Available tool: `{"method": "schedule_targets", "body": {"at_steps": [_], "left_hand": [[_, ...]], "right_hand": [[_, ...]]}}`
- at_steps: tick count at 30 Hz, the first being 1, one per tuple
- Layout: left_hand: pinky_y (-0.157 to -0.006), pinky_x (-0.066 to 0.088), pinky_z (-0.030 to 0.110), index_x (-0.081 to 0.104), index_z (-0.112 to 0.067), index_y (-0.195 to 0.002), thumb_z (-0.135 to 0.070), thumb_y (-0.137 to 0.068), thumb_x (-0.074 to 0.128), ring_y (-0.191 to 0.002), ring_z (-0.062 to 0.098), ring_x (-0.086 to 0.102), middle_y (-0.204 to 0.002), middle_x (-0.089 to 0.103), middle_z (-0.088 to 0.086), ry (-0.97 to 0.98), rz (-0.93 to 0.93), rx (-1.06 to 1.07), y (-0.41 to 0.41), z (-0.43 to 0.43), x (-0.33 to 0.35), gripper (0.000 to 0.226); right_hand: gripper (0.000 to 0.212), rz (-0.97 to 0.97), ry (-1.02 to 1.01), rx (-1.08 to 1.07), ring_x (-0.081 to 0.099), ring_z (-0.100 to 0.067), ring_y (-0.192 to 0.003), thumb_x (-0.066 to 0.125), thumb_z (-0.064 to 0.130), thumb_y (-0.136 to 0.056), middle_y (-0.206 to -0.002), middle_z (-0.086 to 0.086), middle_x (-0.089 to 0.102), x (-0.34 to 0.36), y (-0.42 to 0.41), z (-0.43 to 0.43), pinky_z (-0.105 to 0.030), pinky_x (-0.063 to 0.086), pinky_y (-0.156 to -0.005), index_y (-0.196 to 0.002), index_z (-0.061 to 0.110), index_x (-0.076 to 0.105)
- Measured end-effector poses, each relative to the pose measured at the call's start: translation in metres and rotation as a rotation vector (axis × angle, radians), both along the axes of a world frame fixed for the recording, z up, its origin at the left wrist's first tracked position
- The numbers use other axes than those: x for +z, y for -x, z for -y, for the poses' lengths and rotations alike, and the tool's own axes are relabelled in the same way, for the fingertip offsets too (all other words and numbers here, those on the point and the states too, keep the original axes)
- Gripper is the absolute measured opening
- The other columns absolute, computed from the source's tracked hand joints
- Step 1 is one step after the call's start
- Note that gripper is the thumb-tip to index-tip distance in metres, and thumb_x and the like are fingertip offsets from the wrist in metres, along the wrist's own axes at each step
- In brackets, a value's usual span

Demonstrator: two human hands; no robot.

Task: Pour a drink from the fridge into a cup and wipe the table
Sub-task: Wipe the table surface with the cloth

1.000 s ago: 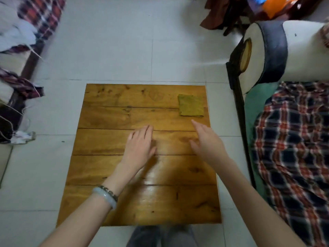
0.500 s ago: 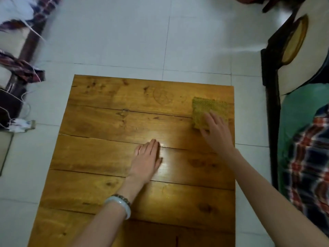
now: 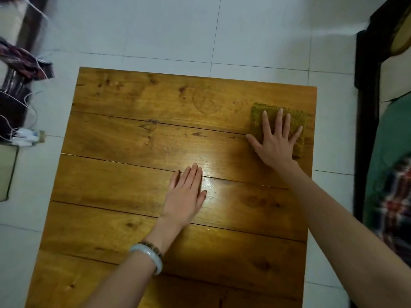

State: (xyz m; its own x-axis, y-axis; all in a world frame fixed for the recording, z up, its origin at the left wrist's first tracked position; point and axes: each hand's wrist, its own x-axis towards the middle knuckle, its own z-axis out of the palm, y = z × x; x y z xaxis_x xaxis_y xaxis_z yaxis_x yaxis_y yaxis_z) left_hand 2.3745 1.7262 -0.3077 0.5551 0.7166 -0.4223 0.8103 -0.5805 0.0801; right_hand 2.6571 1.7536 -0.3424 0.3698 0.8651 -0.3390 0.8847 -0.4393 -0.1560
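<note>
Cloth [image 3: 298, 117] now lies under the right hand [image 3: 274, 143], which has reached forward and presses it open-palmed; left hand [image 3: 185, 196] rests flat, empty, on the table [image 3: 111, 185]. Wiping seems ready to begin

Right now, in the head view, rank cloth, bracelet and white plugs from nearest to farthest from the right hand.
1. cloth: pressed under the right hand, far right.
2. bracelet: lower centre, near the camera.
3. white plugs: on the floor, far left.
</note>
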Motion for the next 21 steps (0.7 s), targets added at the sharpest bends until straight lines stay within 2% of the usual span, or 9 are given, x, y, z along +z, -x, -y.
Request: {"method": "schedule_targets", "body": {"at_steps": [4, 7, 11, 15, 21], "left_hand": [[-0.118, -0.002, 0.041, -0.005, -0.015, -0.147, -0.049, -0.097, 0.013, -0.146, 0.018, 0.003, -0.156, -0.002, 0.003, 0.021, 0.006, 0.003, 0.003, 0.002, -0.003, 0.063], [-0.117, -0.002, 0.040, 0.000, -0.014, -0.148, -0.049, -0.097, 0.017, -0.145, 0.018, 0.006, -0.156, 0.001, 0.004, 0.016, 0.023, -0.007, 0.006, 0.002, -0.002, 0.064], [-0.116, 0.004, 0.040, 0.016, -0.009, -0.149, -0.046, -0.097, 0.024, -0.144, 0.021, 0.015, -0.156, 0.018, 0.008, -0.030, 0.029, 0.016, 0.014, 0.010, 0.008, 0.064], [-0.116, 0.001, 0.036, 0.019, -0.008, -0.149, -0.047, -0.096, 0.018, -0.144, 0.021, 0.016, -0.155, 0.020, 0.009, -0.043, 0.000, 0.017, 0.035, 0.028, 0.018, 0.065], [-0.113, 0.011, 0.039, 0.031, -0.005, -0.145, -0.041, -0.094, 0.023, -0.139, 0.025, 0.032, -0.149, 0.035, 0.013, -0.061, 0.020, 0.059, 0.067, 0.054, 0.021, 0.063]], "right_hand": [[0.059, 0.024, -0.103, -0.004, -0.006, -0.035, -0.144, 0.027, 0.048, -0.098, -0.158, -0.012, -0.001, -0.003, 0.003, 0.003, -0.064, -0.007, -0.108, -0.150, 0.027, 0.009], [0.055, 0.019, -0.103, 0.007, -0.004, -0.034, -0.144, 0.027, 0.040, -0.100, -0.158, -0.010, 0.002, -0.002, 0.002, 0.004, -0.063, -0.006, -0.110, -0.150, 0.027, 0.011], [0.055, 0.009, -0.037, 0.146, -0.011, -0.029, -0.144, 0.017, 0.046, -0.098, -0.159, -0.005, -0.004, 0.000, 0.008, 0.019, -0.057, -0.010, -0.111, -0.150, 0.031, 0.003], [0.065, -0.019, -0.026, 0.280, -0.012, -0.027, -0.144, -0.001, 0.053, -0.088, -0.159, -0.003, -0.004, 0.004, 0.038, 0.047, -0.054, -0.012, -0.111, -0.149, 0.032, 0.002], [0.063, -0.044, -0.013, 0.413, -0.014, -0.024, -0.143, -0.003, 0.053, -0.087, -0.159, -0.001, -0.003, 0.006, 0.090, 0.108, -0.052, -0.013, -0.112, -0.147, 0.035, 0.001]]}}
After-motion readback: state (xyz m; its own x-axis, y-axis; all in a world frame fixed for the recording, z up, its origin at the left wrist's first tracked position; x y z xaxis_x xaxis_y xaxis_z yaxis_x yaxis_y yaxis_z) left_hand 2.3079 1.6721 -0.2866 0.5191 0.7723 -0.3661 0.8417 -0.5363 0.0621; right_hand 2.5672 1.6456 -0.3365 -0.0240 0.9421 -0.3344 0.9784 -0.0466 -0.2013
